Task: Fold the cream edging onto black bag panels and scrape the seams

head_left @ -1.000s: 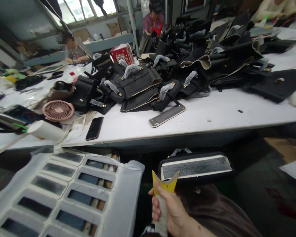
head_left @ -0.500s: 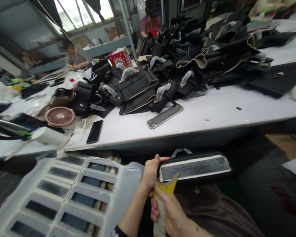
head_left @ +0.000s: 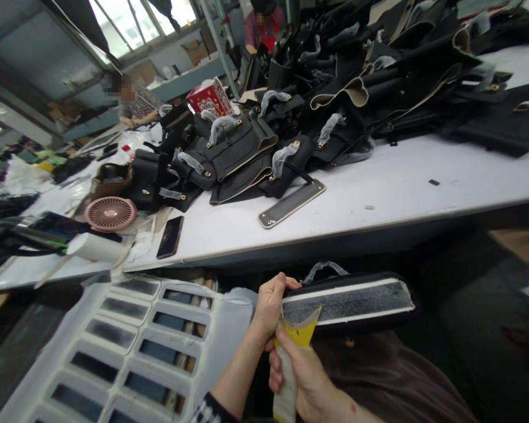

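From the head: the right hand (head_left: 302, 367) wraps round the yellow tool (head_left: 298, 333). The left hand (head_left: 268, 302) is at the black bag's left end (can't tell its grip). The black bag (head_left: 350, 302) sits below the white table (head_left: 229, 235); best hold it still.

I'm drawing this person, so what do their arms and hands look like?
The left hand and right hand are bare. The left arm has a dark sleeve with whitish marks; the right forearm is bare, with a small spot.
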`<state>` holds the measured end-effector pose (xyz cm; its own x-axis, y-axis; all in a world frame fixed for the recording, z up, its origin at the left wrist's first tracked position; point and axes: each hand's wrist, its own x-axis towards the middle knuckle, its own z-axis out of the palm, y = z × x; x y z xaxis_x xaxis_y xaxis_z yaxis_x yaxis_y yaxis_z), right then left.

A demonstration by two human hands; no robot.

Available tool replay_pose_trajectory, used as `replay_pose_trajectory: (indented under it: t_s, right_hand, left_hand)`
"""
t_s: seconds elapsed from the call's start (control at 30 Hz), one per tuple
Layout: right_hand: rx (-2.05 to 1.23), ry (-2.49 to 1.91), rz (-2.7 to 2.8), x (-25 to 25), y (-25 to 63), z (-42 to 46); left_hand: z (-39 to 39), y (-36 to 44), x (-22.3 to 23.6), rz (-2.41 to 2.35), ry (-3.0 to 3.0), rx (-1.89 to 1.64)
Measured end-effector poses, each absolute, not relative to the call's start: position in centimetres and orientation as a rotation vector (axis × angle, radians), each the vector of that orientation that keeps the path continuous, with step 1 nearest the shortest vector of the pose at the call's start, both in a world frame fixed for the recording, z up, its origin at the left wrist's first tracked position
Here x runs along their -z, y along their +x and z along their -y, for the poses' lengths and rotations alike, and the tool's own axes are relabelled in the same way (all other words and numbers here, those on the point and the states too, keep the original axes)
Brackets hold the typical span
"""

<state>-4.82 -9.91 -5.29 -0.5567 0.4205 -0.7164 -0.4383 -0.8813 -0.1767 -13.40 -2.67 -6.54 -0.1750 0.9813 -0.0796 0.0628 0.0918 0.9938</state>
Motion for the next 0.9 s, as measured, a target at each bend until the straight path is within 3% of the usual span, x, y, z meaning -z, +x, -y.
replay_pose_trajectory:
  t_s: [0.63,0.9]
  right_hand:
    - [-2.357,-1.092,0.049,5.2,-2.1,11.3]
    - [-2.359,-1.142,0.202,4.4,-1.0,10.9]
  left_hand:
    - [1.4,-9.7,3.5,-2.26,2.04,-0.44]
    - [1.3,-9.1,3.4,-2.317,1.941,-0.552]
